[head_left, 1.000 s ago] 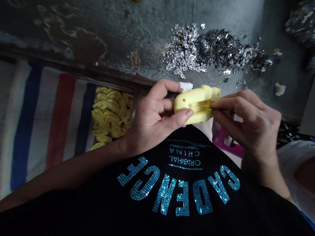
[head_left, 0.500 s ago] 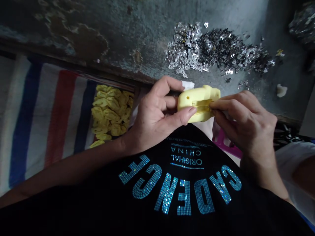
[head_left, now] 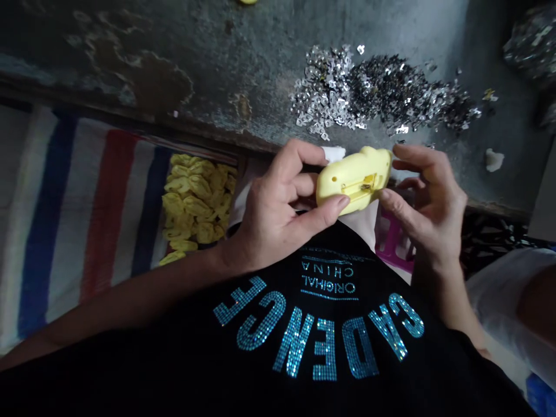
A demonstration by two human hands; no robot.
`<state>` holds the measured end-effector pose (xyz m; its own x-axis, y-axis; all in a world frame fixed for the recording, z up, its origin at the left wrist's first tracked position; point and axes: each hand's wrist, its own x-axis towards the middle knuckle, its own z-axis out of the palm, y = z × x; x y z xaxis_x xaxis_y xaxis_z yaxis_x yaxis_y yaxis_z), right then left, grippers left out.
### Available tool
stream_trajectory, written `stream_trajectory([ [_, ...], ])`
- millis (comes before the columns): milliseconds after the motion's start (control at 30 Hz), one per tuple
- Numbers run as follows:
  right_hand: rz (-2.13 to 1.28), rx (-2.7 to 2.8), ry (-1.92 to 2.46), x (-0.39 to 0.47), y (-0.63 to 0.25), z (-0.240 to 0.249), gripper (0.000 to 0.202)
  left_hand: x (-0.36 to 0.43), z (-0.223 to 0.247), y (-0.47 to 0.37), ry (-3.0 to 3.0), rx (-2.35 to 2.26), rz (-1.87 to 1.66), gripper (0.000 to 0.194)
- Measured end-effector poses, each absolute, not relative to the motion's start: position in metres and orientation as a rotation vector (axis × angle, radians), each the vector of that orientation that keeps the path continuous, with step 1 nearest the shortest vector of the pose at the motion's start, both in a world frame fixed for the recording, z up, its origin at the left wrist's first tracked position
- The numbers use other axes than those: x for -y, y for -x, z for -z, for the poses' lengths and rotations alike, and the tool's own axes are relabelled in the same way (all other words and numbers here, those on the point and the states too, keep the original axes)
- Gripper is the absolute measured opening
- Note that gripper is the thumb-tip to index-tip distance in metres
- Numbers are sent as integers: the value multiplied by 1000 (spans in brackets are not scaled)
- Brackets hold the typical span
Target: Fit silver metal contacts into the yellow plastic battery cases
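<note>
We see the yellow casing [head_left: 343, 171] held above our lap, just by the edge of the bench [head_left: 260, 46], with its long recess [head_left: 357, 189] facing up to us. Our left hand [head_left: 271, 211] is closed around one end of it, the thumb on the front and the other fingers behind; one fingertip has a white wrapping [head_left: 333, 153]. Our right hand [head_left: 428, 202] is half open at the other end, with thumb and forefinger spread apart. We see nothing held in it, and we cannot tell if the thumb touches the casing.

In our judgement, the step in hand is a fine work inside the recess, where a small metal piece [head_left: 367, 186] shows. A next move there would call for a steady left grip and an exact pinch by the right fingertips, because the recess is narrow. The left thumb lies close to its lower edge and may take some room.

On the bench, beyond the hands, lies a loose heap of small metal parts [head_left: 332, 87], and a white lump [head_left: 494, 160] is to the right. Yellow pieces [head_left: 197, 197] are piled beside a striped sheet [head_left: 102, 214] on our left. Near the right wrist there is a magenta plastic object [head_left: 393, 243], partly hidden.
</note>
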<state>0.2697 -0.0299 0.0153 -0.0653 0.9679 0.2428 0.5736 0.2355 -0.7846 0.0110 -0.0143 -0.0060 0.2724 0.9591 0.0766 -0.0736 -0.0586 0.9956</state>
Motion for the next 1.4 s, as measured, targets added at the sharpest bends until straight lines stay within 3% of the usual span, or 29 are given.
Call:
stream_trajectory([
  [100,-944,1651,1414,20,-276,0,66,16,11,-12,-1584,-842,-1120,48],
  [200,-926,1666,1383,16,-278,8,66,17,6,-10,-1670,-788,-1042,51],
  [367,-765,1618,1249,31,-269,17,60,8,-5,-7,-1283,-623,-711,99],
  [433,-651,1632,1332,40,-266,19,61,1,-1,-7,-1187,-600,-634,105],
  [600,-511,1641,1536,54,-269,20,82,-13,10,-8,-1306,-538,-591,96],
  [800,-491,1629,1294,55,-274,24,66,-15,4,-9,-1315,-481,-513,85],
  [1000,-560,1586,1293,44,-268,22,68,-11,15,2,-1212,-532,-592,53],
  [1200,-836,1805,1361,16,-252,4,56,3,8,23,-1095,-695,-713,81],
  [1300,-1001,1931,1302,-2,-251,-4,52,4,9,38,-1023,-705,-718,66],
  [1400,-783,1953,1336,-19,-254,-2,33,5,19,52,-809,-651,-758,56],
])
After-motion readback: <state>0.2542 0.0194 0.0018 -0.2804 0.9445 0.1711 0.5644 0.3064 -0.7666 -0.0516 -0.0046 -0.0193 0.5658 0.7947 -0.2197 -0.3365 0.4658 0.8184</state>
